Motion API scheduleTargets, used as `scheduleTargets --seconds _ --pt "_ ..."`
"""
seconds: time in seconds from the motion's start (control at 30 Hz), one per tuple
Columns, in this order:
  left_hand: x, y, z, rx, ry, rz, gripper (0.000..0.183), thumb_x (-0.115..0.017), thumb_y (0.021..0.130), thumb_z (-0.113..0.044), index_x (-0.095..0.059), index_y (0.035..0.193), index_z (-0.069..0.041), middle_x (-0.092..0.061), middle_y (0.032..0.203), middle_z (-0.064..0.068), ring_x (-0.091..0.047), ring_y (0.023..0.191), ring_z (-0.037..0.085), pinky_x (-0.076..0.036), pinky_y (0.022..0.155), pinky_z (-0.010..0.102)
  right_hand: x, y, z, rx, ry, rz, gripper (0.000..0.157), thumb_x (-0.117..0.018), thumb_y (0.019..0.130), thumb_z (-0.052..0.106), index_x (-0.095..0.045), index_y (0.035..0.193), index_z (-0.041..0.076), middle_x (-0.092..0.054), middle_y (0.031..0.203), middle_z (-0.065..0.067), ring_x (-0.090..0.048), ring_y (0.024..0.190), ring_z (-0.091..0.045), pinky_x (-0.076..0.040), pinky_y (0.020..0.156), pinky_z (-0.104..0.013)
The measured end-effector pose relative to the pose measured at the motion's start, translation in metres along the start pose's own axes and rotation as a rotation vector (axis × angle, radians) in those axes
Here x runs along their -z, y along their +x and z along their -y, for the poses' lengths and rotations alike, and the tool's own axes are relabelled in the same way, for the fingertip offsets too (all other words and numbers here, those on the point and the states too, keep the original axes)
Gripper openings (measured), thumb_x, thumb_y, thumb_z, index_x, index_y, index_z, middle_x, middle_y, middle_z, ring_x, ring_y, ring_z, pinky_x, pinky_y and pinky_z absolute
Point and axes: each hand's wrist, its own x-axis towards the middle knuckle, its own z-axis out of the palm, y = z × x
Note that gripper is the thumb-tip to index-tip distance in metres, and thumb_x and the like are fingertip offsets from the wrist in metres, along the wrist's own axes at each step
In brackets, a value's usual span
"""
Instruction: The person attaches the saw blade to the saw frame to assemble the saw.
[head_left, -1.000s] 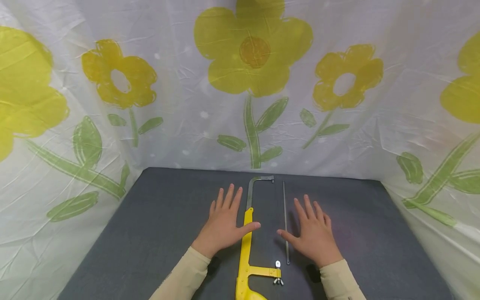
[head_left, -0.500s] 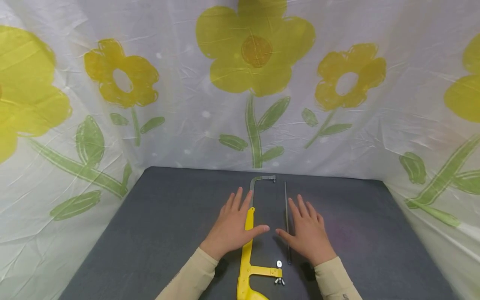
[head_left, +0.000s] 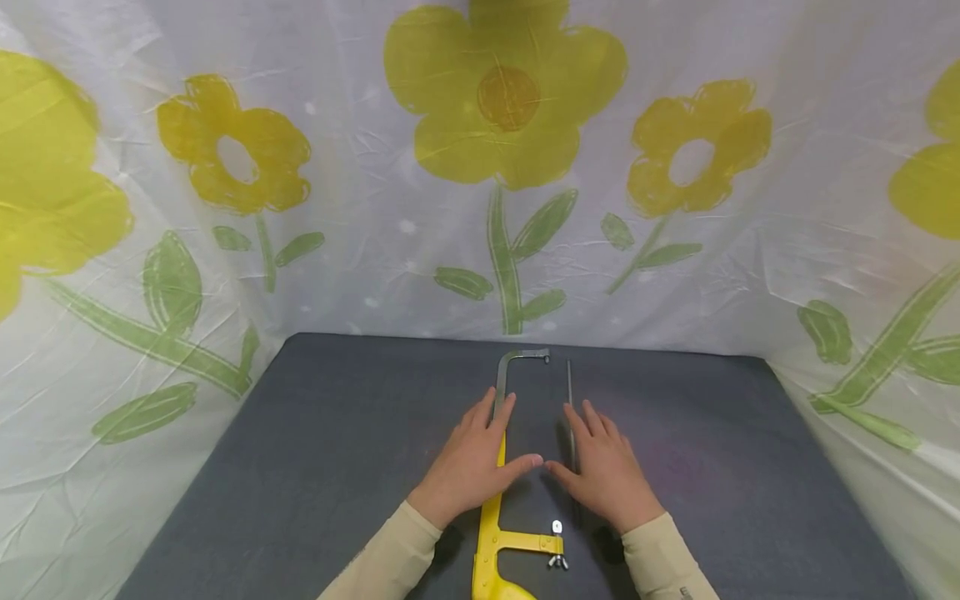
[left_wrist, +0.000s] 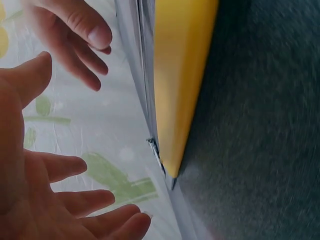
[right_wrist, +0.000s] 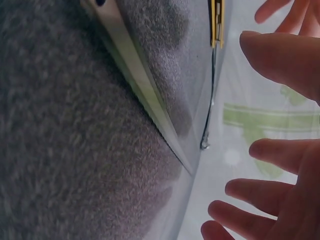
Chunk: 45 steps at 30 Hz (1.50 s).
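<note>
A hacksaw frame [head_left: 489, 521], yellow with a bent metal front end, lies lengthwise on the dark table. A wing nut [head_left: 558, 562] sits on its short cross arm near the handle. To its right lies a thin hacksaw blade [head_left: 570, 383], separate from the frame; its toothed edge shows in the right wrist view. My left hand [head_left: 472, 462] hovers over the frame with fingers spread, holding nothing. Over the blade hangs my right hand [head_left: 606, 467], fingers also spread, and it covers part of the blade. The two thumbs point at each other, nearly touching in the head view.
A dark grey cloth-like surface covers the table [head_left: 337, 467]. White curtain [head_left: 360, 208] with printed yellow flowers hangs behind the table and along both sides.
Both hands have moved inward, bringing the thumbs closer together. The left hand has shifted right over the frame, the right hand left over the blade. Frame and blade lie as before.
</note>
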Motion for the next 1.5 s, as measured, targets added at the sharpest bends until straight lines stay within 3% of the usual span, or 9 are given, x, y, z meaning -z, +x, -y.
scheduleTargets --seconds 0.53,0.77,0.97,1.5 --pt "-0.0043 -0.0012 -0.0014 -0.002 -0.104 0.054 0.099 -0.059 0.098 -0.075 -0.029 0.173 -0.019 -0.025 0.179 0.017 -0.038 0.159 0.048 -0.043 0.119 0.067 -0.004 0.0006 0.0003 0.012 -0.005 0.017 0.086 -0.084 0.093 0.043 -0.048 0.162 0.005 -0.044 0.166 -0.031 -0.051 0.145 -0.054 -0.044 0.113 -0.071" --pt "-0.0051 0.0002 -0.0003 0.012 -0.089 0.03 0.1 -0.065 0.099 -0.069 -0.029 0.172 -0.011 -0.032 0.176 0.018 -0.046 0.155 0.044 -0.048 0.117 0.062 -0.0063 0.0007 -0.0007 0.008 0.008 -0.009 0.081 -0.083 0.094 0.043 -0.054 0.157 0.002 -0.052 0.159 -0.031 -0.055 0.142 -0.053 -0.046 0.113 -0.068" --pt "-0.0055 0.0016 -0.0002 0.047 -0.071 0.008 0.098 -0.071 0.098 -0.062 -0.033 0.17 -0.008 -0.039 0.171 0.021 -0.052 0.15 0.041 -0.05 0.115 0.058 -0.0087 0.0011 -0.0005 -0.006 0.006 -0.049 0.076 -0.085 0.092 0.042 -0.06 0.151 0.001 -0.063 0.143 -0.026 -0.062 0.132 -0.045 -0.053 0.108 -0.061" --pt "-0.0076 0.0007 -0.0016 0.071 -0.057 0.001 0.086 -0.075 0.099 -0.051 -0.044 0.164 -0.005 -0.054 0.157 0.021 -0.064 0.133 0.037 -0.056 0.108 0.054 -0.01 0.0015 -0.0005 -0.057 0.012 -0.058 0.071 -0.086 0.091 0.041 -0.066 0.142 -0.004 -0.067 0.114 -0.021 -0.061 0.094 -0.03 -0.057 0.083 -0.052"
